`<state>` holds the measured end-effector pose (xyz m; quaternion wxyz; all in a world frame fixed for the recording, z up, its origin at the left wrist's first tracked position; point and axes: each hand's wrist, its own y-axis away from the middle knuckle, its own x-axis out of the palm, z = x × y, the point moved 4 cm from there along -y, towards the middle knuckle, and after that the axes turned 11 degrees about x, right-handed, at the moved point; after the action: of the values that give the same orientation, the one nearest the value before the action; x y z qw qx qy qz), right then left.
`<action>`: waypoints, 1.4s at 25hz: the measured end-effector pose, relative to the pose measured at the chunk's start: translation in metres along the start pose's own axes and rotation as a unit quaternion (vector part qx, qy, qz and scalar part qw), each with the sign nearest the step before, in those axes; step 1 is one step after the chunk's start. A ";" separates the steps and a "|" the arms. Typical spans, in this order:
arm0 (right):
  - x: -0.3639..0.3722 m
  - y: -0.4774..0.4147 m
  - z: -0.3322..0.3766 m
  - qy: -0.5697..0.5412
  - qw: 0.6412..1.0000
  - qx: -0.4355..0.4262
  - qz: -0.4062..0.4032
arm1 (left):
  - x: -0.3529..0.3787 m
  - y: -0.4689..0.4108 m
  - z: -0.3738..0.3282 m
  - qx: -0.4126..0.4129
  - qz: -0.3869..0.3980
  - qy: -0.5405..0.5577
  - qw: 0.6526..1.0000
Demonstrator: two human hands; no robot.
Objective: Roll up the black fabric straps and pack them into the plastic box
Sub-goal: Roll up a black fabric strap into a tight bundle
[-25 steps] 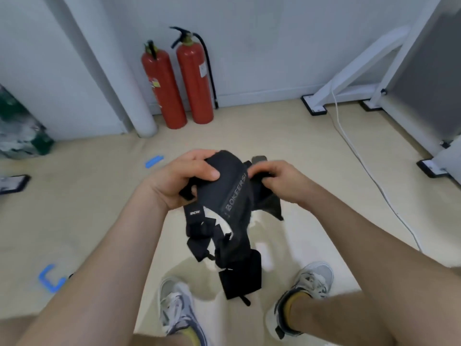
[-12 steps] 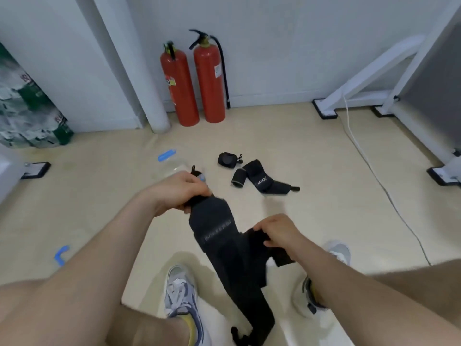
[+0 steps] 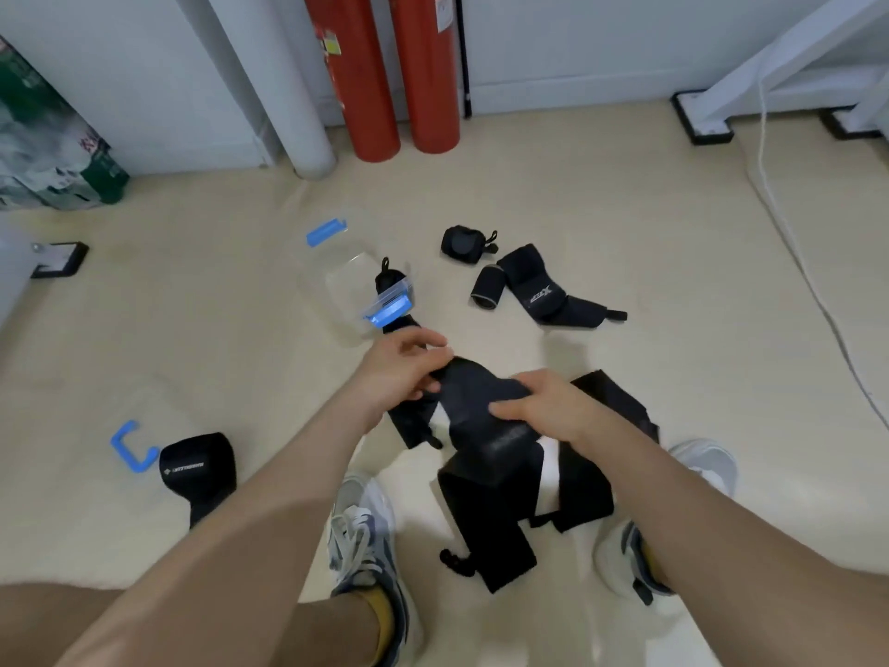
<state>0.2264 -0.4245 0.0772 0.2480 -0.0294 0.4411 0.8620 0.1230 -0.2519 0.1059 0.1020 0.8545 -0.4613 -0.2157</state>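
Note:
A long black fabric strap [image 3: 486,474] lies in loose folds on the floor between my feet. My left hand [image 3: 399,373] pinches its upper end. My right hand [image 3: 539,406] grips the strap's middle, thumb underneath. The clear plastic box [image 3: 346,286] with blue clips stands just beyond my left hand, a rolled black strap [image 3: 387,281] at its right side. Further right lie a small rolled strap [image 3: 463,244], another roll [image 3: 486,293] and a half-unrolled strap [image 3: 543,296]. A black wrap [image 3: 199,474] lies at lower left.
The clear box lid with a blue clip [image 3: 130,450] lies on the floor at left. Two red fire extinguishers [image 3: 423,79] and a white pipe [image 3: 284,89] stand against the far wall. A white cable [image 3: 789,223] runs along the floor on the right. My shoes [image 3: 365,536] flank the strap.
My view has tilted down. Both hands have lowered the strap from chest height to the floor, and its folds now lie spread between my feet. My right hand has shifted up onto its middle.

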 end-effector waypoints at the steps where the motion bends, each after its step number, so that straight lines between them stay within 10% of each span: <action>1: -0.007 -0.014 -0.019 0.023 0.997 0.030 -0.063 | -0.006 -0.003 0.028 -0.039 -0.060 0.023 0.997; 5: -0.029 -0.056 -0.084 0.062 0.973 0.139 -0.175 | -0.019 -0.012 0.148 -0.183 -0.118 -0.060 0.974; 10: -0.036 -0.113 -0.097 0.088 0.961 0.146 -0.219 | 0.009 -0.051 0.181 -0.104 -0.064 -0.202 0.972; 15: -0.039 -0.156 -0.091 0.081 0.957 0.152 -0.232 | 0.007 -0.118 0.185 -0.148 -0.156 -0.079 0.973; 20: -0.030 -0.163 -0.080 0.145 0.945 0.142 -0.258 | 0.018 -0.111 0.187 -0.201 -0.050 -0.088 0.974; 27: -0.022 -0.163 -0.063 -0.381 0.905 0.146 -0.118 | -0.029 -0.075 0.135 -0.103 -0.115 -0.039 0.987; 31: -0.068 -0.155 -0.100 0.057 0.943 0.183 -0.272 | -0.030 -0.066 0.077 0.052 -0.127 -0.298 0.945; 35: -0.071 -0.155 -0.166 0.185 0.938 0.224 -0.190 | 0.016 -0.055 0.058 0.118 -0.053 -0.279 0.952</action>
<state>0.3306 -0.5063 -0.1204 0.3212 -0.2154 0.6472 0.6569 0.1453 -0.2335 0.0298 -0.1440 0.7894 -0.4480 -0.3943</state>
